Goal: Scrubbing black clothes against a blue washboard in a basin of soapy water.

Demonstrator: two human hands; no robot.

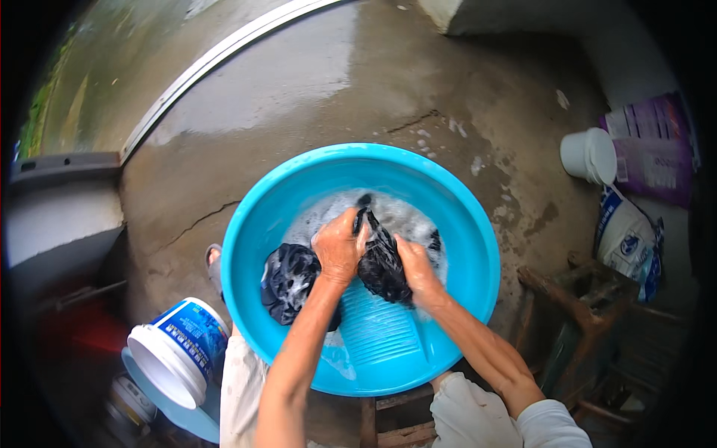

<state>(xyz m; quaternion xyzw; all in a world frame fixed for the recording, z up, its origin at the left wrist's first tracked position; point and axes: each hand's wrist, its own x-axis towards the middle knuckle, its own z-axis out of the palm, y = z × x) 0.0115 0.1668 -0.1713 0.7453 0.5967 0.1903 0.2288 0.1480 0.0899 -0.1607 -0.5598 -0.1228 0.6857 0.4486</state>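
Observation:
A large turquoise plastic basin (pixel 482 241) holds sudsy water (pixel 414 207) and has a ribbed washboard (pixel 381 330) moulded into its near side. Over the washboard's upper end, a wet black cloth (pixel 383 274) is bunched between my two hands. My left hand (pixel 340 243) grips its upper left part, the fingers closed round a fold. On its right side my right hand (pixel 417 269) holds the lower bundle. Another dark wet garment (pixel 288 283), with foam on it, lies against the basin's left wall beside my left forearm. Small dark bits of cloth show in the suds.
A white bucket with a blue label (pixel 190 336) lies tilted at the lower left. On the right are a small white tub (pixel 588 155), a purple bag (pixel 652 151), a white and blue bag (pixel 624 235) and a wooden stool (pixel 582 297). The concrete floor (pixel 280 106) is wet and cracked.

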